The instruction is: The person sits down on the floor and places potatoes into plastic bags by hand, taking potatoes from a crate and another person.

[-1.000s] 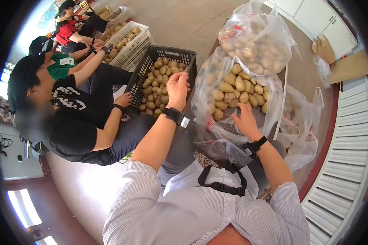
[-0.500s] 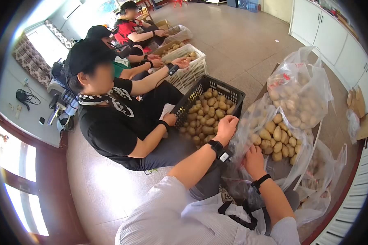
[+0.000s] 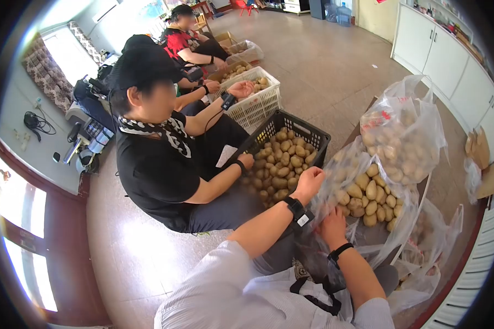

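My left hand (image 3: 310,185) is raised between the black crate and an open clear plastic bag (image 3: 362,159), its fingertips pinched together at the bag's near edge. Lower down, my right hand (image 3: 333,226) has its fingers bent onto the bag's near side, partly behind the film, and seems to grip the plastic. Inside the open bag lies a heap of potatoes (image 3: 371,193). The black crate (image 3: 325,141), full of potatoes (image 3: 284,159), stands to the left of my left hand.
A co-worker in black (image 3: 153,170) sits at my left, one hand at the crate. Beyond are a white crate (image 3: 258,107) and other seated people. A tied bag of potatoes (image 3: 403,137) stands behind the open one; another bag (image 3: 433,241) is at the right. White cabinets (image 3: 444,55) line the wall.
My left hand has shifted slightly right and down in view, and my right hand slightly left and down. The co-worker in black has leaned toward the crate.
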Demonstrator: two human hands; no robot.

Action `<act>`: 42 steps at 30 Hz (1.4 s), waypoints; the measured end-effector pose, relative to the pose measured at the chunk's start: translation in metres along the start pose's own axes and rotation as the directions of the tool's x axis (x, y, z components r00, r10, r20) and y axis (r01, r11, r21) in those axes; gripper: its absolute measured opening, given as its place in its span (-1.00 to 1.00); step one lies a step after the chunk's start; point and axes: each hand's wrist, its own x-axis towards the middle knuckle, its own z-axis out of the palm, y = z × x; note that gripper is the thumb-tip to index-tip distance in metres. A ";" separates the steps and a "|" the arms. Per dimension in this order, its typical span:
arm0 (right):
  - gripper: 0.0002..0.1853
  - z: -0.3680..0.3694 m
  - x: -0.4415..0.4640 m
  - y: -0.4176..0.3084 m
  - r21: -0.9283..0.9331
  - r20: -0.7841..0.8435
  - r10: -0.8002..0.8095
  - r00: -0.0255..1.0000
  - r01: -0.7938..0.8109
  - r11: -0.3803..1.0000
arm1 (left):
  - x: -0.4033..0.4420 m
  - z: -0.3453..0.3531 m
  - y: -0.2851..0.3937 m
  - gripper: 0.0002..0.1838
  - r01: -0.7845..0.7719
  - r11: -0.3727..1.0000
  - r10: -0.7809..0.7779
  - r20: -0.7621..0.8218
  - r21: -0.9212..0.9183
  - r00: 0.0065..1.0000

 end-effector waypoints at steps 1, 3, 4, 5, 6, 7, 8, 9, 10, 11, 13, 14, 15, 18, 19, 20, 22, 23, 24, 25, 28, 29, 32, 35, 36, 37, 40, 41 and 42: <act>-0.36 0.001 0.002 -0.002 -0.004 -0.015 -0.005 1.000 0.005 1.000 | -0.001 0.000 0.002 -0.78 -0.018 1.000 0.018 -0.007 0.018 1.000; -0.39 0.004 -0.002 -0.003 0.010 0.037 0.030 0.999 -0.030 0.999 | -0.003 0.000 0.002 -0.77 -0.041 0.998 0.041 -0.004 0.050 0.999; -0.39 0.008 -0.006 -0.001 0.004 0.031 0.029 0.999 -0.029 1.000 | -0.005 0.000 0.003 -0.76 -0.052 0.995 0.052 0.000 0.083 0.999; -0.43 0.013 -0.010 0.000 -0.041 0.009 0.021 1.000 -0.020 0.999 | -0.007 -0.002 0.004 -0.75 -0.044 0.992 0.043 0.013 0.114 0.999; -0.47 0.017 -0.011 0.000 -0.084 -0.018 0.010 1.000 -0.012 0.996 | -0.009 -0.003 0.007 -0.75 -0.057 0.992 0.056 0.010 0.114 0.998; -0.47 0.018 -0.011 0.001 -0.087 -0.038 0.004 0.999 -0.007 0.996 | -0.009 -0.004 0.007 -0.75 -0.062 0.991 0.060 0.018 0.117 0.998; -0.50 0.016 -0.017 0.003 -0.089 -0.041 -0.006 0.999 0.002 0.996 | -0.010 -0.004 0.004 -0.75 -0.060 0.991 0.057 0.027 0.118 0.998; -0.52 0.016 -0.022 0.006 -0.091 -0.040 -0.010 0.999 0.006 0.996 | -0.008 -0.004 0.002 -0.75 -0.056 0.993 0.054 0.027 0.106 0.998; -0.52 0.012 -0.024 0.008 -0.096 -0.046 -0.007 0.999 0.002 0.995 | -0.007 -0.004 0.002 -0.75 -0.063 0.993 0.060 0.031 0.103 0.998; -0.53 0.008 -0.028 0.010 -0.084 -0.043 -0.023 0.999 0.020 0.996 | -0.006 -0.004 0.000 -0.75 -0.066 0.992 0.064 0.021 0.105 0.998; -0.54 0.003 -0.035 0.014 -0.078 -0.034 -0.036 0.999 0.033 0.996 | -0.010 -0.002 -0.001 -0.75 -0.065 0.993 0.064 0.015 0.101 0.998; -0.55 0.002 -0.037 0.015 -0.060 -0.048 -0.032 0.998 0.029 0.998 | -0.011 -0.002 0.001 -0.76 -0.058 0.993 0.058 0.005 0.103 0.998; -0.57 0.000 -0.041 0.017 -0.042 -0.061 -0.025 0.998 0.022 0.999 | -0.013 -0.002 0.003 -0.76 -0.051 0.993 0.051 -0.003 0.106 0.999; -0.58 -0.003 -0.045 0.019 -0.040 -0.117 0.007 0.993 -0.011 0.999 | -0.014 -0.001 0.000 -0.77 -0.041 0.996 0.041 0.000 0.080 0.999; -0.58 -0.002 -0.046 0.021 -0.041 -0.116 0.012 0.993 -0.016 0.999 | -0.014 -0.001 0.001 -0.78 -0.070 0.994 0.071 -0.008 0.087 0.997; -0.58 -0.002 -0.049 0.024 -0.029 -0.110 0.056 0.992 -0.059 0.998 | -0.016 -0.001 0.002 -0.78 -0.067 0.994 0.067 -0.001 0.085 0.998; -0.59 -0.002 -0.055 0.032 -0.020 -0.099 0.107 0.989 -0.109 0.994 | -0.015 -0.001 0.000 -0.78 -0.031 0.996 0.030 0.007 0.082 1.000; -0.56 -0.002 -0.059 0.036 -0.007 -0.107 0.112 0.988 -0.114 0.993 | -0.013 -0.001 -0.002 -0.76 -0.077 0.991 0.075 0.015 0.108 0.997; -0.52 -0.002 -0.061 0.040 0.006 -0.117 0.117 0.986 -0.117 0.993 | -0.012 0.000 -0.003 -0.76 -0.075 0.992 0.073 0.022 0.105 0.997; -0.52 0.001 -0.063 0.043 0.003 -0.115 0.123 0.986 -0.124 0.992 | -0.011 0.000 -0.004 -0.77 -0.095 0.989 0.095 -0.002 0.113 0.995; -0.61 0.013 -0.066 0.055 0.037 -0.181 0.144 0.973 -0.139 0.990 | -0.009 0.003 -0.011 -0.77 -0.114 0.988 0.117 -0.029 0.103 0.993; -0.63 0.021 -0.067 0.062 0.078 -0.182 0.156 0.971 -0.144 0.986 | -0.008 0.004 -0.014 -0.77 -0.147 0.980 0.152 -0.031 0.135 0.988; -0.66 0.023 -0.069 0.065 0.128 -0.193 0.186 0.963 -0.163 0.978 | -0.007 0.005 -0.012 -0.76 -0.168 0.970 0.173 -0.012 0.176 0.985; -0.67 0.016 -0.066 0.063 0.052 -0.217 0.131 0.967 -0.123 0.991 | -0.008 0.006 -0.009 -0.74 -0.134 0.973 0.135 0.010 0.186 0.991; -0.67 0.013 -0.065 0.062 -0.035 -0.233 0.058 0.971 -0.068 0.997 | -0.008 0.006 -0.009 -0.73 -0.120 0.975 0.120 0.013 0.188 0.993; -0.67 0.011 -0.064 0.059 -0.036 -0.236 0.058 0.970 -0.068 0.997 | -0.007 0.006 -0.010 -0.73 -0.114 0.975 0.112 0.023 0.190 0.993; -0.64 0.007 -0.060 0.054 -0.087 -0.243 -0.081 0.967 0.061 0.994 | -0.005 0.007 -0.013 -0.77 -0.156 0.974 0.153 0.030 0.166 0.988; -0.60 0.009 -0.059 0.054 -0.113 -0.241 -0.134 0.961 0.109 0.988 | -0.005 0.006 -0.012 -0.77 -0.161 0.972 0.158 0.028 0.169 0.987; -0.56 0.011 -0.057 0.054 -0.139 -0.238 -0.185 0.954 0.155 0.978 | -0.005 0.007 -0.012 -0.77 -0.148 0.976 0.145 0.032 0.159 0.989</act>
